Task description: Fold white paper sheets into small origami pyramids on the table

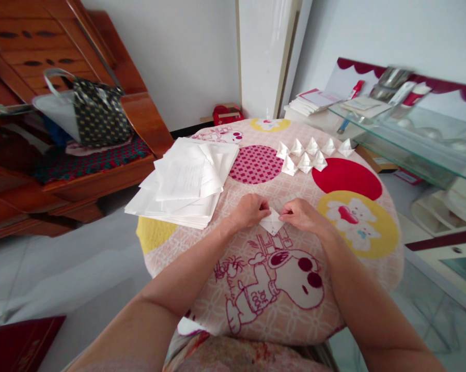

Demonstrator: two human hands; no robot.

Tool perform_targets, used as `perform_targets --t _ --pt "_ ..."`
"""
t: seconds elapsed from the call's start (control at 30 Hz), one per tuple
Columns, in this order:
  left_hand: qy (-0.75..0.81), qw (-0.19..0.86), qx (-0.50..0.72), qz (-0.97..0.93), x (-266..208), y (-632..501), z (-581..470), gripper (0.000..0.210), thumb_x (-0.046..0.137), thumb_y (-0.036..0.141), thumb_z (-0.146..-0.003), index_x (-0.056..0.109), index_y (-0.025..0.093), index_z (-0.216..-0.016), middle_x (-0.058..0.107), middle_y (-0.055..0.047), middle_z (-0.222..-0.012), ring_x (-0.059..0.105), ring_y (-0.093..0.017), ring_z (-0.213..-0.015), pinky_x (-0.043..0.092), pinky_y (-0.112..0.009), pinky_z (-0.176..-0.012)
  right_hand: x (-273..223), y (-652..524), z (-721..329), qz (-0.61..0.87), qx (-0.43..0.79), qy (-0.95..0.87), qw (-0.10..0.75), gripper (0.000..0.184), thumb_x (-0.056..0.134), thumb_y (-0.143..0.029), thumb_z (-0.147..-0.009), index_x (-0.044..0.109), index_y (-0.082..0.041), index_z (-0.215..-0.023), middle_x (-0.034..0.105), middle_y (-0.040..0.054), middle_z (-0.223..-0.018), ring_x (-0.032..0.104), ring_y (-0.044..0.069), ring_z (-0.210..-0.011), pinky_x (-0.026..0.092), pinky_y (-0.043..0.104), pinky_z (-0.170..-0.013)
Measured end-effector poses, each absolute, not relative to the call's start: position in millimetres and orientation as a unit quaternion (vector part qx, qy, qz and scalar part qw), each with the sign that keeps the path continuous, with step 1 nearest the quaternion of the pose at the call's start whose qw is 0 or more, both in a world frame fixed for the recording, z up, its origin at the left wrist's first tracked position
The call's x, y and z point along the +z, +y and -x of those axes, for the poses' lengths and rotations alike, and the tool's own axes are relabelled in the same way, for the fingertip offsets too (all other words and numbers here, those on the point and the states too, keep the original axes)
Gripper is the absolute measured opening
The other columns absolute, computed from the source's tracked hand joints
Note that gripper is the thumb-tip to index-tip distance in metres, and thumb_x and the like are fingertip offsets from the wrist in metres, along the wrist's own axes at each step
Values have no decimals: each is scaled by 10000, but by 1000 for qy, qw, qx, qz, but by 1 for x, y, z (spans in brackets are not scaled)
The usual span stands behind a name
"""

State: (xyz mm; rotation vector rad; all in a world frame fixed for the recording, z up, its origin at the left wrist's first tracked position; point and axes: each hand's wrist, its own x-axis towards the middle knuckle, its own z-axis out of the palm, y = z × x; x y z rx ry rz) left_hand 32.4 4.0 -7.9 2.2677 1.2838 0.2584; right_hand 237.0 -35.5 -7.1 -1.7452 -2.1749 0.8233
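1. While leaning over a round table covered with pink patterned cloth (295, 188), reaches both bare forearms inward from the lower left and lower right of the frame.
2. Holds the left hand (251, 209) and right hand (300, 213) close together near centre, backs upward, wrists bent inward.
3. Has a loose stack of white paper sheets (179, 178) left of centre, near the left forearm.
4. Faces eight pointed white folded-paper shapes (305, 163) in two rows, right of upper centre, beyond the right hand.
5. Sits between a brown wooden bench (136, 116), upper left, and a clear glass shelf (419, 132), upper right.
6. Pinches a small white folded paper piece (272, 223), at centre, by opposite sides, fingers of both hands curled against thumbs; cannot tell whether resting on the cloth or just above.
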Motion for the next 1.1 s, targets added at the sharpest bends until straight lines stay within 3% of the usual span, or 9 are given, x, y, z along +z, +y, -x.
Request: perform_targets --t 0.4,0.53,0.7,0.87,1.1 --pt "471 189 54 -860 -8 -2 -37 170 620 256 -936 758 158 -923 738 -62 -864 621 -180 -769 446 -286 -760 -7 -33 -237 616 296 -722 111 185 669 -255 -821 647 -171 -658 601 -3 -607 515 137 -601 317 269 -567" --pt "449 239 82 -857 -12 4 -30 164 617 258 -925 730 153 -870 708 -32 -800 570 -143 -690 410 -265 -692 -8 -33 -239 605 322 -718 121 118 701 -264 -777 693 -168 -707 642 -1 -635 541 143 -618 343 266 -581" --pt "410 323 88 -848 -9 7 -27 176 688 310 -853 679 153 -773 604 31 -663 499 -110 -619 339 -249 -615 -10 -32 -241 602 334 -713 133 157 689 -286 -761 666 -168 -660 591 -12 -588 496 128 -585 319 259 -551" --pt "446 224 38 -866 -2 -1 -35 246 689 358 -867 663 166 -716 601 6 -664 496 -136 -634 317 -280 -615 -12 -32 -245 585 368 -703 168 216 697 -357 -746 635 -178 -642 533 -31 -555 462 117 -546 310 250 -528" --pt "442 123 -20 -888 -7 -8 -41 264 547 354 -995 724 158 -1005 727 -94 -941 659 -233 -907 468 -321 -812 -5 -33 -241 577 387 -695 184 173 654 -318 -765 638 -178 -666 558 -23 -559 498 126 -549 335 247 -527"
